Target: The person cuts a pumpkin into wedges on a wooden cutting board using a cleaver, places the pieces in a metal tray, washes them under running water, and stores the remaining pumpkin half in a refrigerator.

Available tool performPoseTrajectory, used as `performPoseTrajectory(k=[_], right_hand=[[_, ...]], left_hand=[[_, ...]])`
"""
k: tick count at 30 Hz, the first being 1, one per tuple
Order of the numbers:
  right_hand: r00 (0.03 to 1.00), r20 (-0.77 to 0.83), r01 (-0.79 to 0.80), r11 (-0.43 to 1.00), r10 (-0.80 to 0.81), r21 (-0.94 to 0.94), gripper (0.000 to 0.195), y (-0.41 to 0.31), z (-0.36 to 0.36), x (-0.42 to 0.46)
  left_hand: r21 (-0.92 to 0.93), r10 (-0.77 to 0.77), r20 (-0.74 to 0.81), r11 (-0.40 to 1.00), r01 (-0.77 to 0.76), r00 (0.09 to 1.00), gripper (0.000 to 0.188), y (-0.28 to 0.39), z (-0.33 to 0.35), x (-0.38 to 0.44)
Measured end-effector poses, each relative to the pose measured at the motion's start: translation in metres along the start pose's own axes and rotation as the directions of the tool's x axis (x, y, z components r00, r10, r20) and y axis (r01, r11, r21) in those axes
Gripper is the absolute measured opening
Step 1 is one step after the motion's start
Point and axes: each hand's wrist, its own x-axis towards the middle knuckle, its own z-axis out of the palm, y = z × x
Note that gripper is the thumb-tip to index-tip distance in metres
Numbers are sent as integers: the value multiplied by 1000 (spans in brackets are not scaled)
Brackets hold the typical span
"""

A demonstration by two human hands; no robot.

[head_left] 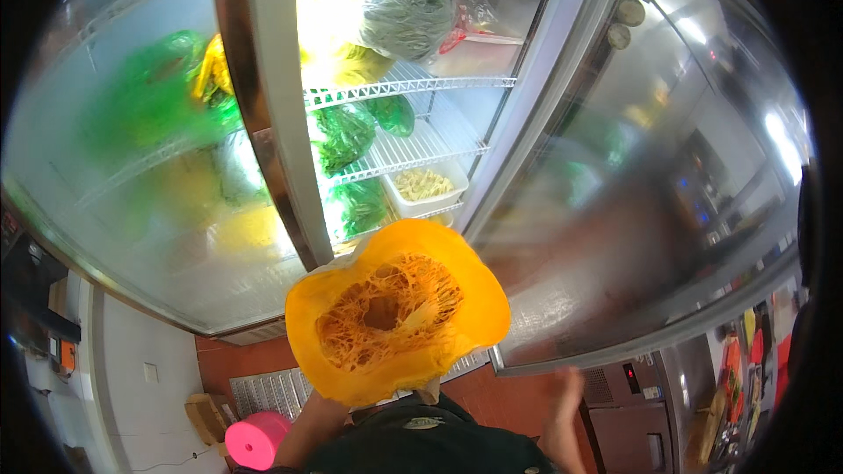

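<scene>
A large cut pumpkin (pixel 477 296) is before my chest, its orange flesh, stringy pulp and hollow seed cavity facing up. My left hand (pixel 326 409) bears it from below; the fingers are hidden under the rind. My right hand (pixel 568 387) is at the lower right, blurred, by the bottom edge of the swung-out glass door (pixel 527 316). Whether it touches that edge I cannot tell. Beyond the pumpkin is a lit refrigerator with white wire shelves (pixel 454 83). A big clear bag of greens (pixel 402 10) rests on an upper shelf.
Green bags of vegetables (pixel 342 138) and a white tub of pale cut strips (pixel 421 184) occupy lower shelves. A fogged glass door (pixel 164 210) covers the left side. On the red floor are a pink round object (pixel 253 441), a cardboard box (pixel 207 418) and a metal grate (pixel 263 395).
</scene>
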Motion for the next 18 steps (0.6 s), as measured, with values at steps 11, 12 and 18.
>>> performPoseTrajectory(k=[11,12,18], right_hand=[[784,615,-442,768,81,463,62,-55,196,182],[783,609,-481,740,122,470,59,-46,201,209],[730,657,-577,685,189,445,46,-56,265,336]], left_hand=[[8,140,230,989,-146,963,61,-4,-1,183],[29,154,241,986,-165,958,61,0,1,192],[361,78,-149,932,-19,986,73,51,59,261]])
